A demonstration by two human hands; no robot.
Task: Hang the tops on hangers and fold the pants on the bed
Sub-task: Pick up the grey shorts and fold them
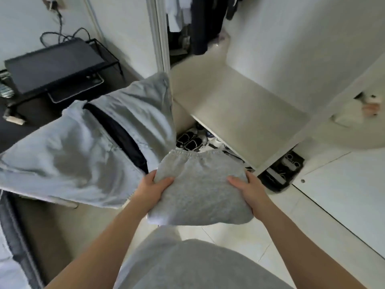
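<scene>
I hold a folded pair of grey sweatpants (198, 188) in the air in front of me, its elastic waistband at the far edge. My left hand (154, 188) grips its left side, thumb on top. My right hand (248, 188) grips its right side the same way. Just left of the pants hangs a light blue-grey garment (83, 149) with a dark lining, spread over something I cannot see. Beyond the pants is a pale wardrobe shelf (239, 109). Dark and light clothes (200, 21) hang above it at the top of the view.
Shoes (189, 138) and a black box (281, 172) lie on the floor under the shelf. A white wardrobe door (354, 180) stands open at right. A black device on a wire stand (54, 65) sits at left. The bed edge (12, 236) runs along the lower left.
</scene>
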